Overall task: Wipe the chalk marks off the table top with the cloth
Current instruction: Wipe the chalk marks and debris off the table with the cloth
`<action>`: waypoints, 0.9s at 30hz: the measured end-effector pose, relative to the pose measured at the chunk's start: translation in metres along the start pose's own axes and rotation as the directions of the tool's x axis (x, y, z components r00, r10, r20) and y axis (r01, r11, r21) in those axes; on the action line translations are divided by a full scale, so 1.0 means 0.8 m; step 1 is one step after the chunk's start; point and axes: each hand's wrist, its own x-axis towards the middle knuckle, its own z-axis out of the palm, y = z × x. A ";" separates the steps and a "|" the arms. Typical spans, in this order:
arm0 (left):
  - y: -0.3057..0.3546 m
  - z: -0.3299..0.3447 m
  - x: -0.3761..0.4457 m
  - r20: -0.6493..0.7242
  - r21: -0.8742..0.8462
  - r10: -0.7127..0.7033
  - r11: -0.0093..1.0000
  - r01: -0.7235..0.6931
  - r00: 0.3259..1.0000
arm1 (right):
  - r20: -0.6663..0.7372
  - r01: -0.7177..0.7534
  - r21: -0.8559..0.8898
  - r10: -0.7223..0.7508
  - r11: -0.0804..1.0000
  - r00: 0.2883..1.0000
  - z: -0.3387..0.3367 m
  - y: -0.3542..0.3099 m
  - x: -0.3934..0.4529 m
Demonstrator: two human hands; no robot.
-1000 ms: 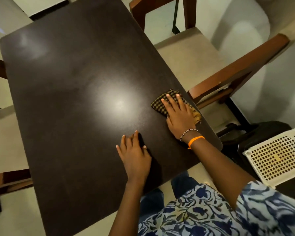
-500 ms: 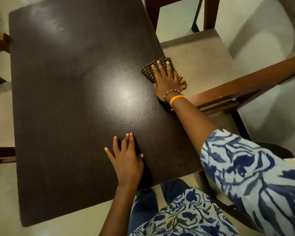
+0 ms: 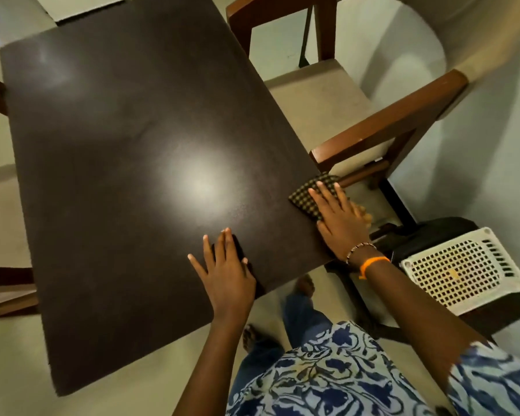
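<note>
Head view looks down on a dark brown counter with a bright glare patch near its middle; no chalk marks can be made out on the surface from here. At the counter's right edge the right hand lies flat on a folded checked cloth, its fingers straight and spread, pressing the cloth down rather than curling round it. Part of the cloth pokes out past the fingertips toward the far side, and a blurred yellowish bit shows at the hand's outer side, over the counter's edge. The wrist carries a beaded bracelet and an orange band. The left hand rests palm-down on the bare counter near the front edge, fingers straight and slightly apart, holding nothing. Just beside the counter on the right stands a wooden chair with a pale seat, and nearer the person a white perforated basket sits on something dark.
</note>
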 end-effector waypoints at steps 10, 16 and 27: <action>-0.104 -0.001 -0.088 -0.024 0.004 -0.028 1.000 0.028 0.999 | -0.059 0.076 0.007 -0.076 0.997 0.995 0.084 -0.172 -0.073; -0.136 -0.005 -0.119 -0.084 0.036 -0.095 0.995 0.098 0.992 | -0.005 0.459 0.065 -0.460 0.886 0.888 0.123 -0.258 -0.106; -0.095 0.010 -0.140 0.043 0.104 0.040 0.994 -0.044 0.998 | -0.087 0.305 -0.115 -0.315 0.945 0.945 0.078 -0.082 -0.101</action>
